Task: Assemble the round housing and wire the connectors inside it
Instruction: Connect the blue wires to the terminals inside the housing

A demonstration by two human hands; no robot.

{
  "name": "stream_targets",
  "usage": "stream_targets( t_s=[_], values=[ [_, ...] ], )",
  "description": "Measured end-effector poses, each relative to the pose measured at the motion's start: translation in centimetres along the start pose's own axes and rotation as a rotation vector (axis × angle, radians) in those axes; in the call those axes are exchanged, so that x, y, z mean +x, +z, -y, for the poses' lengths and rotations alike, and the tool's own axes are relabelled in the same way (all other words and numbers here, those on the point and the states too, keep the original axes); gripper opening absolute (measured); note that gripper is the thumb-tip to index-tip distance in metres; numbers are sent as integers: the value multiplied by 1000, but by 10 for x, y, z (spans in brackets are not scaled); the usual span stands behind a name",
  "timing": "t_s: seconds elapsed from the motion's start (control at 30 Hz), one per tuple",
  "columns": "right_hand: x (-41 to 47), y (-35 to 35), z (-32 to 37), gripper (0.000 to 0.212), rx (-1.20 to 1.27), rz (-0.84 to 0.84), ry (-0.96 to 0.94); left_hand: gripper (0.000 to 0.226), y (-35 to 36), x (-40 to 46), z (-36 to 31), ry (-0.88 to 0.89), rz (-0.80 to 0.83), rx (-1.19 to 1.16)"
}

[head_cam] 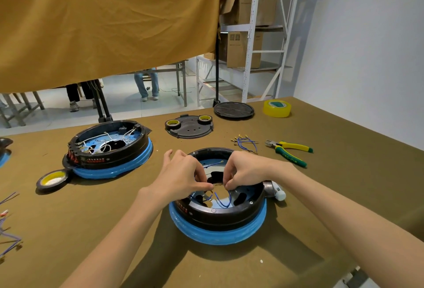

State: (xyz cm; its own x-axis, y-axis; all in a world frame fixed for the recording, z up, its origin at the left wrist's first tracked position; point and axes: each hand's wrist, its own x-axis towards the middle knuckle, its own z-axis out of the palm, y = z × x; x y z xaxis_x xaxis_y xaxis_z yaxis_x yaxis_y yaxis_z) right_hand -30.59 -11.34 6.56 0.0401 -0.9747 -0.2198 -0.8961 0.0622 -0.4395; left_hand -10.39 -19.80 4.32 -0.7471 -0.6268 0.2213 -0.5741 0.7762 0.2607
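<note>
Head view: both hands, left (181, 173) and right (243, 170), reach into the round housing (229, 216), fingertips pinching blue wires (221, 201).

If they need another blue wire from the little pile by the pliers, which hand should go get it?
Probably the right hand. The spare blue wires lie on the right side, just beyond the housing, next to the pliers. The left hand would have to cross over.
</note>
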Motion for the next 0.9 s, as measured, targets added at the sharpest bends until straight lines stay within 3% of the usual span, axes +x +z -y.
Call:
stream_targets(
  t_s=[0.27, 0.47, 0.6, 0.73, 0.8, 0.9],
  values=[
    [-8, -1, -1, 7, 14, 3, -23, 33, -1, -1, -4, -6, 7, 18],
    [-9, -14, -6, 13, 193, -100, -49, 23, -3, -12, 9, 26, -52, -342],
    [3, -13, -15, 12, 312, -348, -39, 16, 8, -12, 11, -10, -189, -635],
    [23, -12, -35, 13, 563, -766, 17, 22, 19, -10, 15, -74, -291, -815],
    [36, -13, -55, 17, 463, -898, 167, 28, 20, -8, 17, -89, -274, -799],
    [51, -13, -86, 31, 133, -778, 381, 33, 23, -5, 20, -120, -238, -794]
  ],
)
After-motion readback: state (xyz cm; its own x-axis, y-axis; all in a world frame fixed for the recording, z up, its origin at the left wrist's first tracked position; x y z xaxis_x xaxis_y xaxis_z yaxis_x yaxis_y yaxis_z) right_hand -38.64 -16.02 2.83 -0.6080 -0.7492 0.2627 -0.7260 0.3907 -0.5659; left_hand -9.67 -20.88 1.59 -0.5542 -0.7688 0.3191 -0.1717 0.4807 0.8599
